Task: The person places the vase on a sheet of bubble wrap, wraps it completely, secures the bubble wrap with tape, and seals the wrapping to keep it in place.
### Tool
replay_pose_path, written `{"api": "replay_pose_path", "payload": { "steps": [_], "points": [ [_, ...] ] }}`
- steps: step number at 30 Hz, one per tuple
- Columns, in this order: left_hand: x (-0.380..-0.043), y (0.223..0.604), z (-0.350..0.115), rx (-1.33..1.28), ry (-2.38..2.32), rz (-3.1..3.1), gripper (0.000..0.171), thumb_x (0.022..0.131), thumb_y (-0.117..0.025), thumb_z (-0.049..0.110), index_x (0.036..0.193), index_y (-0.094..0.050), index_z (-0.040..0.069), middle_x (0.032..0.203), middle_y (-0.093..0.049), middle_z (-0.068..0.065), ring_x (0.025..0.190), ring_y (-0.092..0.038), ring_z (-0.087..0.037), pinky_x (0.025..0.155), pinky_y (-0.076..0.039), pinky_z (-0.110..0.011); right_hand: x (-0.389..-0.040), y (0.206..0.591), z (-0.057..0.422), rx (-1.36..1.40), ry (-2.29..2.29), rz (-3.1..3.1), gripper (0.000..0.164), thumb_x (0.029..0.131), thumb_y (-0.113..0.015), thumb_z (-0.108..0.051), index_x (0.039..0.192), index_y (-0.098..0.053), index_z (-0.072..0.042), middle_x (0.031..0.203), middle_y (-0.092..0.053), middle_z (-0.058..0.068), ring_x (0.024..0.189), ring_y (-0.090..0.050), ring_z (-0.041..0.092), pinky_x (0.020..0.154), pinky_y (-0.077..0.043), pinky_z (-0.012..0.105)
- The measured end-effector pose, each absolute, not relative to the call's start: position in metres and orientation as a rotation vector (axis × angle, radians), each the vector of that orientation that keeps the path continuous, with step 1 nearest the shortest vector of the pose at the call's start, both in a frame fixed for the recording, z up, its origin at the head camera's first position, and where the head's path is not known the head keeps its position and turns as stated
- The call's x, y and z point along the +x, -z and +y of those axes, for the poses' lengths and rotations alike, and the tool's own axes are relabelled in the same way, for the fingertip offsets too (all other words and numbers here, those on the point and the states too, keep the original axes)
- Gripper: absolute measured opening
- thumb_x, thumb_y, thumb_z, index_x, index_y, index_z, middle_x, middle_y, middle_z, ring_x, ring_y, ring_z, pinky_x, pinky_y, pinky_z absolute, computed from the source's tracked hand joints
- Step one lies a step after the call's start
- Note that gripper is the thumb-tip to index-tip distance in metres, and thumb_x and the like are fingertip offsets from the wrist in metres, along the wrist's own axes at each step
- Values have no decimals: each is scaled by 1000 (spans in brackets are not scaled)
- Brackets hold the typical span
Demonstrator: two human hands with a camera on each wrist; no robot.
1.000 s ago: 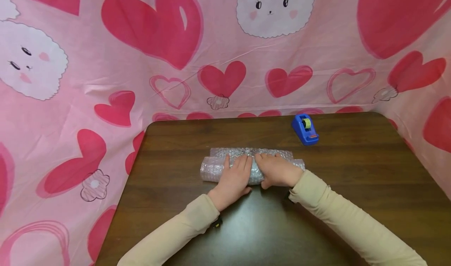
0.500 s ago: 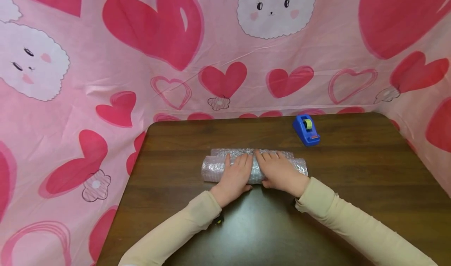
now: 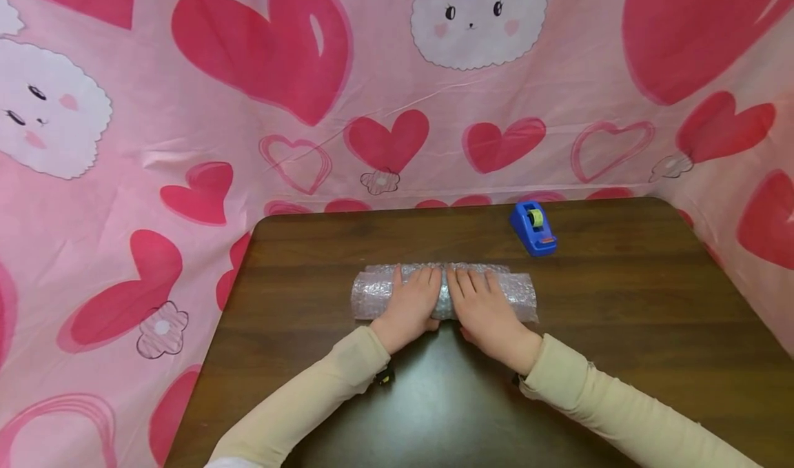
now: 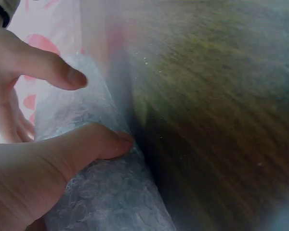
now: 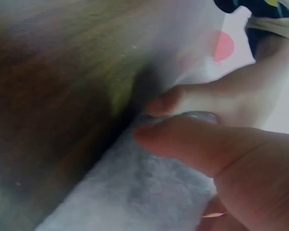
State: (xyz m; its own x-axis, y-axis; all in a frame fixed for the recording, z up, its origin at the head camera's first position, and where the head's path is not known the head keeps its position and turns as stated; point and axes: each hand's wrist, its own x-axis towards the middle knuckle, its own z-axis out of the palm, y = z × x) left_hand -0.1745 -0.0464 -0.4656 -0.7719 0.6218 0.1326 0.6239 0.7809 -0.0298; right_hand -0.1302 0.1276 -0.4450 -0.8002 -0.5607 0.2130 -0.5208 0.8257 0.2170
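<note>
Hanging round the back is a pink cloth [image 3: 211, 123] with red hearts, then there's a dark brown wood-grain table [image 3: 620, 302]. A clear cylindrical bubble-wrap roll [image 3: 444, 306] lies crosswise mid-table. The left hand [image 3: 409, 306] and right hand [image 3: 493, 313] press it side by side, fingers pretty straight on top, thumbs nearside. Blue plastic tape dispenser [image 3: 533, 236] sits farther back; its orange-red label [image 3: 548, 240] is too tiny to read.
</note>
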Motion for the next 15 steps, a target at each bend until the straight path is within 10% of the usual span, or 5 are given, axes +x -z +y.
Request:
{"api": "replay_pose_path", "payload": {
  "steps": [15],
  "points": [
    [-180,453,-48,-1100,121,-3038,86,69,-93,43,136,-54,6,125,-63,-10,116,-64,-28,103,-43,-69,-137,459,126,859,204,-2737,114,57,-102,-50,140,-51,9,138,-57,29,128,-56,45,104,-46,63]
  ]
}}
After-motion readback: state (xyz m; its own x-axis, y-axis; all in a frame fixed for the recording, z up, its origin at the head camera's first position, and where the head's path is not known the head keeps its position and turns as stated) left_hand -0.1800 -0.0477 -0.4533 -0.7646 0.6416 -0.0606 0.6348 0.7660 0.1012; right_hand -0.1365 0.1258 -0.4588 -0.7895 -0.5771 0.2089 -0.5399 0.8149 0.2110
